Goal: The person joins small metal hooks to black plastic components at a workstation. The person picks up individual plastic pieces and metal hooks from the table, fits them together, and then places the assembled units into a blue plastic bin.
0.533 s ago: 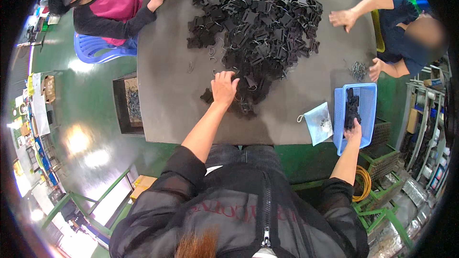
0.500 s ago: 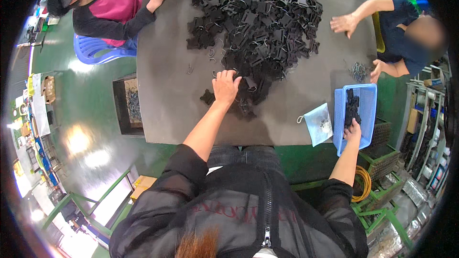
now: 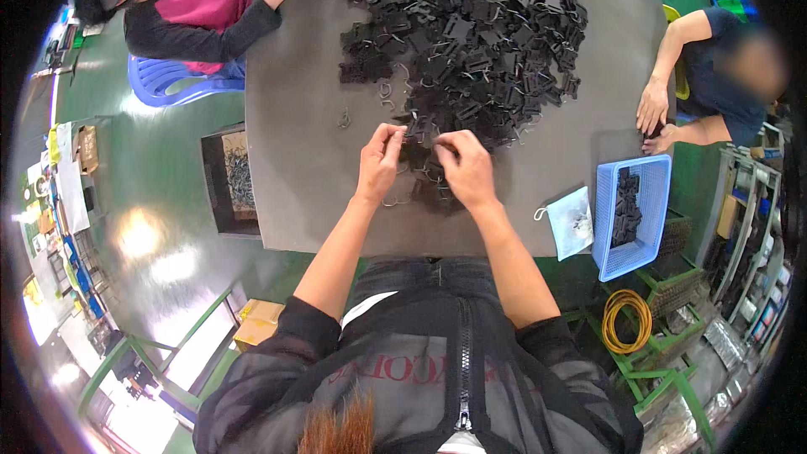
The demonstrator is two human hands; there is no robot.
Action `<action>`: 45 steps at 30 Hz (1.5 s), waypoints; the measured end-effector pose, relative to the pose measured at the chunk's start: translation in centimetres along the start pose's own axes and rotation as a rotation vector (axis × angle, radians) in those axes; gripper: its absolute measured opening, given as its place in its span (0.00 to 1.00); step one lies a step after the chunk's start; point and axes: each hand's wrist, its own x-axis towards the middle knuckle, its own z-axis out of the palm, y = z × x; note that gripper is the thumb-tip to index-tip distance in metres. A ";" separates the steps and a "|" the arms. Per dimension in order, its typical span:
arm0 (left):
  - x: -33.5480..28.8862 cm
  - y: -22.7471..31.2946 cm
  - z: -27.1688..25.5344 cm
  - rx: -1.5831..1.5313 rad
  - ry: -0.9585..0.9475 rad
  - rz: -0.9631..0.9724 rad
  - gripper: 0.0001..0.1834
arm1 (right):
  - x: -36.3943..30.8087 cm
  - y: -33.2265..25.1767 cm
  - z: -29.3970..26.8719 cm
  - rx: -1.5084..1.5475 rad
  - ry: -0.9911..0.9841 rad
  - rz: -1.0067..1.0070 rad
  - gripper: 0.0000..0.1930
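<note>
A large heap of small flat black plastic pieces (image 3: 471, 34), many with bent metal wires, covers the middle of the table. At the heap's near end, my left hand (image 3: 381, 161) pinches a black plastic piece (image 3: 421, 127) by its left side. Close to the right of that piece is my right hand (image 3: 469, 170), thumb and fingers closed together. Anything in its fingertips is too small to make out. Loose bent wires (image 3: 387, 99) lie left of the heap. Right of my hands stands a blue plastic basket (image 3: 651, 240) with stacked black pieces (image 3: 627, 206) inside.
A light blue pouch (image 3: 571, 223) lies beside the basket at the table's near edge. One co-worker (image 3: 202, 0) sits at the far left, another (image 3: 714, 76) at the right, with hands near the basket. An open box of wires (image 3: 239, 172) adjoins the table's left side.
My right hand has left the basket, leaving black pieces there, and come beside my left at the heap. My left hand now pinches a piece. The right co-worker's hands have drawn together.
</note>
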 end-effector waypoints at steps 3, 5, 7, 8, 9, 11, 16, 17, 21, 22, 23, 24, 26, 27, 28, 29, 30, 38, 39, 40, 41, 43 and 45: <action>0.2 -0.8 -2.5 -0.331 -0.097 -0.240 0.07 | 0.5 -0.1 3.5 0.060 -0.098 0.106 0.07; 0.3 -2.5 -3.8 -0.400 -0.220 -0.398 0.07 | 0.3 -0.1 5.3 0.086 -0.177 0.181 0.08; -0.3 -3.4 -3.9 -0.382 -0.229 -0.441 0.06 | 0.2 -0.2 6.4 0.004 -0.143 0.138 0.10; -0.7 -3.4 -3.7 -0.372 -0.236 -0.463 0.06 | 0.1 -0.2 6.3 -0.026 -0.158 0.171 0.10; -1.0 -3.6 -3.4 -0.357 -0.260 -0.462 0.08 | -0.1 -0.2 6.0 -0.056 -0.171 0.203 0.10; -1.2 -4.2 -3.5 -0.266 -0.239 -0.467 0.10 | -0.3 -0.3 5.7 -0.071 -0.161 0.215 0.08; -0.7 -5.8 -5.1 0.095 0.010 -0.389 0.14 | -1.0 0.0 4.2 -0.411 -0.155 0.080 0.07; -0.3 -6.0 -5.2 0.181 0.120 -0.309 0.11 | -0.9 1.1 4.0 -0.492 -0.168 0.091 0.07; 1.4 -5.0 -5.4 0.413 0.145 0.041 0.08 | -0.5 1.2 2.8 -0.283 -0.103 0.192 0.08; 2.5 -4.8 -4.7 0.432 0.127 0.086 0.09 | -0.3 1.3 2.5 -0.316 -0.162 0.240 0.08; 3.4 -4.6 -3.9 0.450 0.109 0.131 0.09 | -0.4 1.5 2.2 -0.349 -0.221 0.289 0.08; 4.3 -4.4 -2.9 0.468 0.091 0.177 0.10 | -0.5 1.6 1.8 -0.383 -0.278 0.337 0.08; 6.7 -4.2 -1.5 0.511 0.102 0.122 0.13 | -0.3 0.9 1.6 -0.226 -0.246 0.352 0.09; 7.4 -4.2 -0.4 0.618 0.147 0.139 0.14 | -0.5 0.3 1.3 -0.213 -0.232 0.289 0.09; 8.4 -4.4 0.1 0.726 0.198 0.158 0.15 | -0.3 -0.3 1.3 -0.198 -0.217 0.219 0.08; 9.2 -4.4 0.4 0.737 0.152 0.108 0.14 | -0.4 -0.3 1.3 -0.151 -0.234 0.236 0.08; 10.1 -4.4 0.4 0.748 0.106 0.057 0.14 | -0.4 -0.3 1.4 -0.105 -0.255 0.251 0.08; 8.4 -4.6 -3.3 1.068 -0.144 -0.061 0.07 | -0.8 0.1 1.8 0.015 -0.199 0.158 0.05; 7.2 -4.1 -4.0 0.980 -0.142 -0.043 0.07 | -1.2 0.3 1.7 0.043 -0.184 0.202 0.05; 6.3 -3.0 -4.8 0.897 -0.126 -0.028 0.06 | -1.2 0.1 1.8 0.078 -0.177 0.234 0.05; 5.5 -1.6 -5.3 0.770 -0.065 0.037 0.06 | -1.2 0.0 2.0 0.114 -0.176 0.268 0.05; 3.6 0.7 -5.5 0.501 0.037 0.161 0.06 | -1.3 0.6 2.3 0.118 -0.222 0.322 0.05; 2.6 0.7 -5.8 0.401 0.116 0.309 0.07 | -1.6 1.5 3.0 0.167 -0.247 0.363 0.05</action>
